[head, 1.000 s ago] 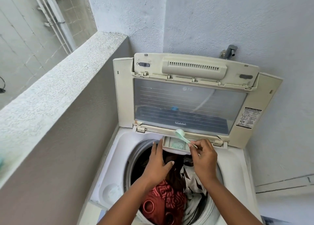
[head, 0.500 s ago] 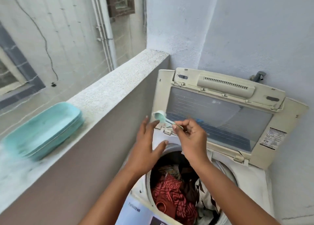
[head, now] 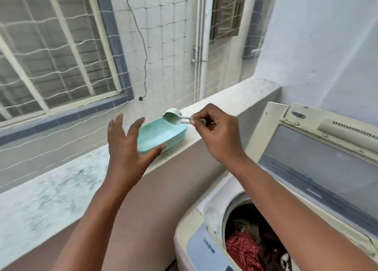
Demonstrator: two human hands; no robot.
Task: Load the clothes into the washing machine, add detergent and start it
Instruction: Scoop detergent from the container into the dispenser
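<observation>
On the ledge: a turquoise detergent tub (head: 158, 135) sits on the speckled stone ledge (head: 61, 180), left of the washing machine, its lid off and pale contents showing inside.
Scoop: a pale green scoop (head: 172, 117) hangs just above the tub's far right corner, bowl to the left and tilted, handle running right into the fingers.
Right hand: the right hand (head: 217, 131) pinches the scoop's handle, thumb and fingertips pressed together on it, the other fingers curled in.
Left hand: the left hand (head: 127, 145) is spread wide with fingers straight, palm turned right, at the tub's near left side; whether the fingertips touch the tub cannot be told.
Washing machine: the cream top-loader (head: 204, 240) stands at lower right, hard against the low wall under the ledge, its lid (head: 319, 164) raised upright at the back.
Clothes: a red patterned garment and dark pieces (head: 251, 248) lie piled in the open drum.
Beyond the ledge: white netting (head: 61, 51) stretches across the opening, with a neighbouring building's barred window (head: 55, 45) and drainpipes (head: 201, 43) behind it.
Wall: a pale blue wall (head: 327, 45) rises behind the machine on the right.
</observation>
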